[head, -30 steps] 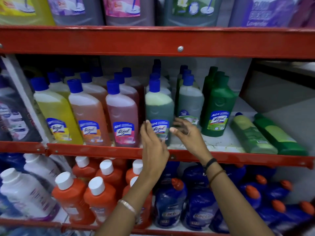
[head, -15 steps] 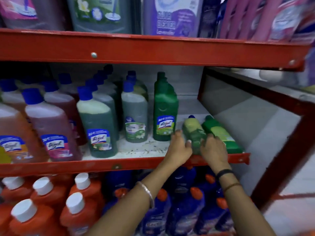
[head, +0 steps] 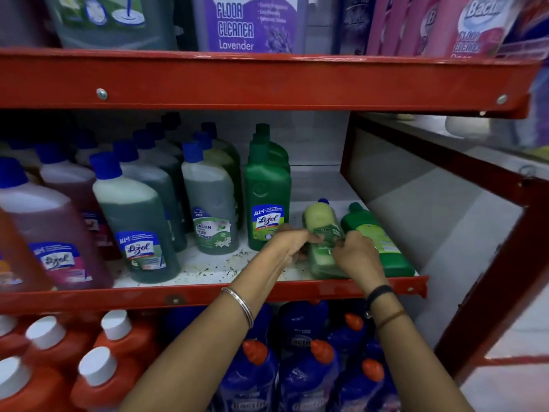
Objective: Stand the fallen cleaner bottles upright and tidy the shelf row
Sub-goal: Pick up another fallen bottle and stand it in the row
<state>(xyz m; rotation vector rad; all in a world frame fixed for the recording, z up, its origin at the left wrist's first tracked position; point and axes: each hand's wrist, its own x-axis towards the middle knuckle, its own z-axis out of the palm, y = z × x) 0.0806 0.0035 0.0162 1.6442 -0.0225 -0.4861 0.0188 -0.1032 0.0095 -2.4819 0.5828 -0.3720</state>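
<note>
Red steel shelving [head: 267, 81] in a shop aisle carries rows of floor cleaner: from nine o'clock, upright blue-capped bottles [head: 133, 215] of pink and dark green liquid, nearly full, then a standing opaque green bottle [head: 267, 200]. At four o'clock of it the left hand [head: 285, 245] and right hand [head: 358, 255] close from either side on a fallen pale-green bottle [head: 320, 221], cap pointing rearward. A second fallen dark-green bottle [head: 374, 233] lies touching it at three o'clock. Righting appears just begun; next comes tipping the base down, then the neighbour.
</note>
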